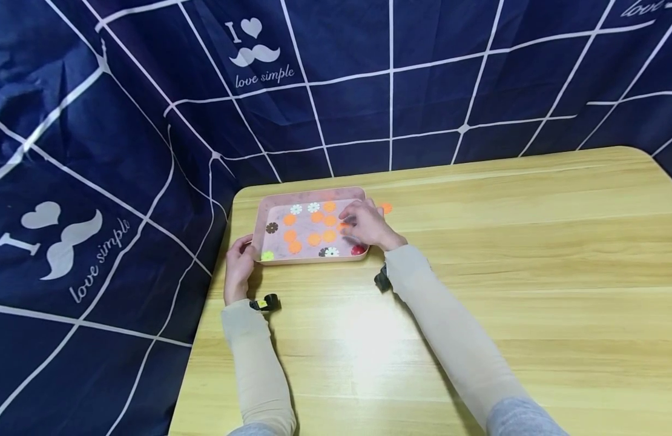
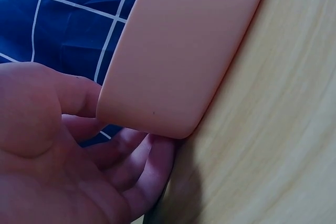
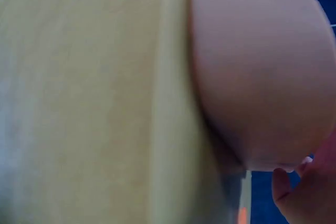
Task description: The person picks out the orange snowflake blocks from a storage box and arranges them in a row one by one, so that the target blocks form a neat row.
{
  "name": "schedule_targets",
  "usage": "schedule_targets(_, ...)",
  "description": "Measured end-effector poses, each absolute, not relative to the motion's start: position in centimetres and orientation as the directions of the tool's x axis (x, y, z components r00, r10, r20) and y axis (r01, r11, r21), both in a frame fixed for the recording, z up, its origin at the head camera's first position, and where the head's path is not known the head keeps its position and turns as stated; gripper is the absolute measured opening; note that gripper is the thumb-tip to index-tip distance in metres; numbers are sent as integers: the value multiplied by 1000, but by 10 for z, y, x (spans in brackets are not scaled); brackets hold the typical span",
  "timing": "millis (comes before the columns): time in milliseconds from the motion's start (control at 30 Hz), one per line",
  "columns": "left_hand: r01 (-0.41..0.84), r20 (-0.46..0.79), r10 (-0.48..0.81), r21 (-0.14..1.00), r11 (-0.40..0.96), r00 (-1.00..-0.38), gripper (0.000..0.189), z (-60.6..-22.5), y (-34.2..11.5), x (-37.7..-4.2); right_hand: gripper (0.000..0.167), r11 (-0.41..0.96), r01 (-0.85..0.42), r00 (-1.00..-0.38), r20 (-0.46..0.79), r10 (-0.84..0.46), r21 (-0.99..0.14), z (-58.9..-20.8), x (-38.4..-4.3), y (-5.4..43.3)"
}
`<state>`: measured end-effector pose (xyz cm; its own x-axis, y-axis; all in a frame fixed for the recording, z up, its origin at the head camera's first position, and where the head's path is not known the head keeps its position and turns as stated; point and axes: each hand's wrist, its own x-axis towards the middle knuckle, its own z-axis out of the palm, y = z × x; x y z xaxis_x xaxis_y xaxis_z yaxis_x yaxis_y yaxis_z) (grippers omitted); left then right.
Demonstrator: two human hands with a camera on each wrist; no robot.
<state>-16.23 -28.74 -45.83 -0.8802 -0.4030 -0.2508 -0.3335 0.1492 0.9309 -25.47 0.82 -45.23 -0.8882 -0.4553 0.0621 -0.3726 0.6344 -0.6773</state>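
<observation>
A shallow pink tray (image 1: pixel 262 227) stands near the table's back left corner, holding several orange snowflake discs (image 1: pixel 329 236) and a few white, brown, red and yellow-green ones. My left hand (image 1: pixel 240 266) grips the tray's front left corner; in the left wrist view its fingers (image 2: pixel 152 166) curl under the tray wall (image 2: pixel 178 51) and its thumb lies at the rim. Over the tray's right side, my right hand (image 1: pixel 367 223) pinches an orange disc between thumb and fingers. In the right wrist view the tray wall (image 3: pixel 268 66) hides most of the fingertips.
Another orange disc (image 1: pixel 387 208) lies on the wooden table (image 1: pixel 505 254), just right of the tray. Dark blue cloth (image 1: pixel 347 79) with white lines hangs behind and left of the table. Each wrist wears a small black camera (image 1: pixel 269 302).
</observation>
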Motion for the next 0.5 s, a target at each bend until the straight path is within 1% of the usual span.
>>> schedule_targets(167,-324,-238,-402,933,158,-884,40,-458,-287,-162,34,683,-374,-884,19,-467,-627,-456,-254,7)
schedule_targets(500,-315,-221,-410,933,177,-885,40,-459,-287,-162,33,750,-382,-886,-16,-463,-540,-461,-255,2)
